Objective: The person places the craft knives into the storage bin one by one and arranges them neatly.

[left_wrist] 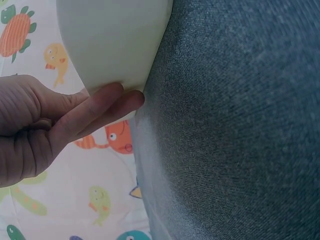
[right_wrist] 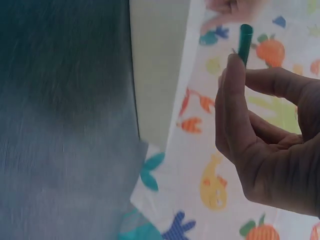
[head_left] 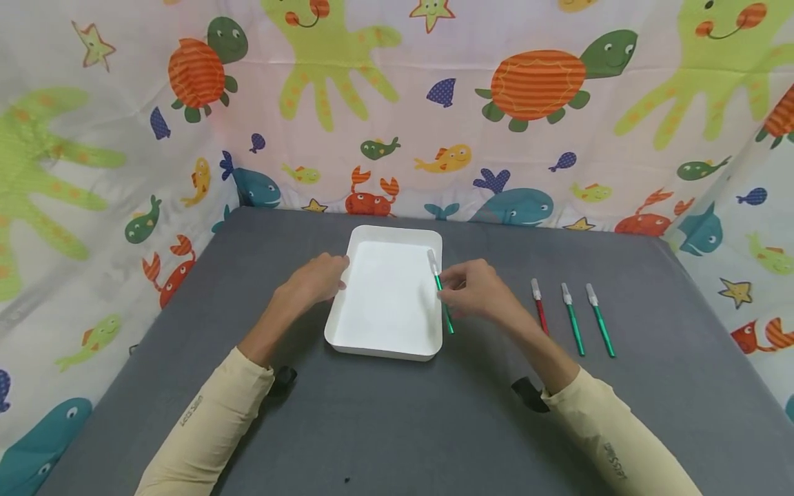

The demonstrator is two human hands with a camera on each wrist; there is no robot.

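A shallow white tray [head_left: 389, 296] lies on the grey table. My left hand [head_left: 319, 277] grips its left side; in the left wrist view, fingertips [left_wrist: 117, 97] press on the outer wall and the thumb is mostly hidden. At the opposite side, my right hand [head_left: 474, 289] pinches a green marker with a clear whitish cap [head_left: 448, 320] between thumb and fingers. The marker slants over the tray's right rim, its cap end over the inside. In the right wrist view, the marker's green end [right_wrist: 245, 37] sticks up past the fingertips.
Right of the right hand, a red marker [head_left: 542, 313] and two green markers, one nearer [head_left: 577, 331] and one farther right [head_left: 603, 331], lie side by side on the table. A printed sea-animal cloth [head_left: 409, 89] hangs behind and at both sides.
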